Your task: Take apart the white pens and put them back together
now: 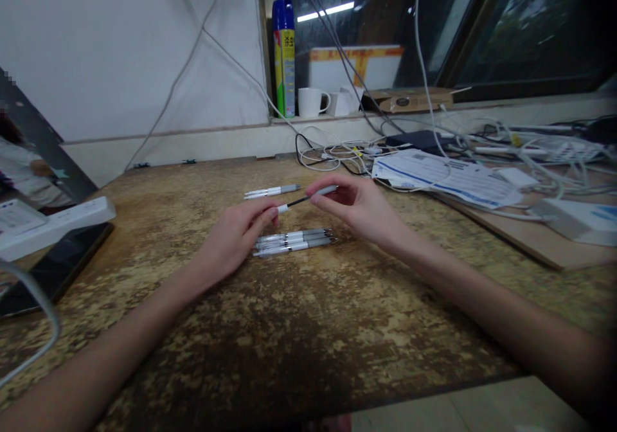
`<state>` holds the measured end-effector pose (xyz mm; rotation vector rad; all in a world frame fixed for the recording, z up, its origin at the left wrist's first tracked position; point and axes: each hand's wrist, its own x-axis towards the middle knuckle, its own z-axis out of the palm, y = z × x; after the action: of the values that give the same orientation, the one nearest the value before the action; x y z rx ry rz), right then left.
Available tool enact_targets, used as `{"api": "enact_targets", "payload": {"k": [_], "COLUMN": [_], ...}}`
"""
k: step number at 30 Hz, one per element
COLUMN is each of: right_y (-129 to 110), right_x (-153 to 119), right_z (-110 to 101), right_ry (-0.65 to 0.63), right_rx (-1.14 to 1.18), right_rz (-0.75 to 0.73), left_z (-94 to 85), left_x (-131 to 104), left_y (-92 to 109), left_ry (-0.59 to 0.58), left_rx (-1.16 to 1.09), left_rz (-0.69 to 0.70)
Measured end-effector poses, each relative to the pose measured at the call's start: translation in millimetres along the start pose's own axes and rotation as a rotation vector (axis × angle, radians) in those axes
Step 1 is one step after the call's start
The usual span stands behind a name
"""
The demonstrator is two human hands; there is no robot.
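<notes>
Taking the clock as centred on the pen in the hands, with twelve o'clock straight away from the person, the worn, patchy brown tabletop (pixel 308 355) comes nearest, running down past six o'clock. Between eight and nine lies a dark phone (pixel 62 266), and just beyond it, at nine, a white power strip (pixel 84 220).

At six o'clock, just nearer than the hands, a row of pens (pixel 294 242) lies side by side, at least three of them, white with grey ends pointing to three o'clock.

In the middle is the pen, in pieces and held above the tabletop. The left hand (pixel 243 226) has its thumb and forefinger closed on the white barrel (pixel 283 209). The right hand (pixel 357 202) pinches the grey part (pixel 328 189) between its fingertips. A thin dark refill (pixel 297 201) bridges the gap between the two hands.

At eleven o'clock, just past the left hand, a smaller bunch of pens (pixel 273 192) lies on the tabletop, grey ends also towards three.

Out at three o'clock sits a white box (pixel 578 221), on or beside a brown board (pixel 535 236); printed papers (pixel 448 178) lie between two and three. Behind them is a tangle of cables (pixel 525 143).

Farthest off, on the window ledge at twelve, stand a blue-capped spray can (pixel 284 65) and a white mug (pixel 310 103); a cardboard box (pixel 409 101) lies at two, below the dark window (pixel 520 40).
</notes>
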<state>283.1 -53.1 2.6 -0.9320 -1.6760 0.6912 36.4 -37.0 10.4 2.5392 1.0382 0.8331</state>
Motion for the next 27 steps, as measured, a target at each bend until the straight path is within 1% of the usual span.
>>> {"api": "enact_targets", "payload": {"k": [3,6,11,13,14,16,18,20,22,24,27], "right_y": [-2,-4,-4,-2,-1,1,2,3,2,2,3], "right_x": [1,1,3,4,4,4,3,1,-2,-5,-6], "right_z": [-1,-2,-4,-6,-7,-8,-6,-1,5,9,10], "right_ry": [0.009,0.038,0.122,0.173,0.197,0.211,0.159,0.059,-0.037,-0.101,-0.126], "right_rx": [-0.023,0.014,0.333,0.411,0.402,0.292,0.146,0.065,0.058,0.062,0.073], "right_rz": [0.004,0.038,0.183,0.205,0.202,0.182,0.171,0.177,0.181,0.173,0.160], "left_z": [0.5,-0.8,-5.2,-6.3,-6.6,-7.0,-7.4,-7.8,-8.2,-8.4,-8.5], "left_x": [1,2,2,1,1,-1,-2,-2,-3,-3,-3], "left_y": [-3,-5,-6,-6,-6,-5,-3,-1,1,4,6], "left_ry": [0.056,0.094,0.137,0.140,0.142,0.147,0.158,0.166,0.164,0.152,0.136], "left_rx": [-0.063,-0.058,-0.036,-0.027,-0.024,-0.011,0.004,0.010,0.009,0.011,0.020], "left_rz": [0.016,0.013,0.011,0.024,0.033,0.043,0.051,0.064,0.083,0.100,0.104]}}
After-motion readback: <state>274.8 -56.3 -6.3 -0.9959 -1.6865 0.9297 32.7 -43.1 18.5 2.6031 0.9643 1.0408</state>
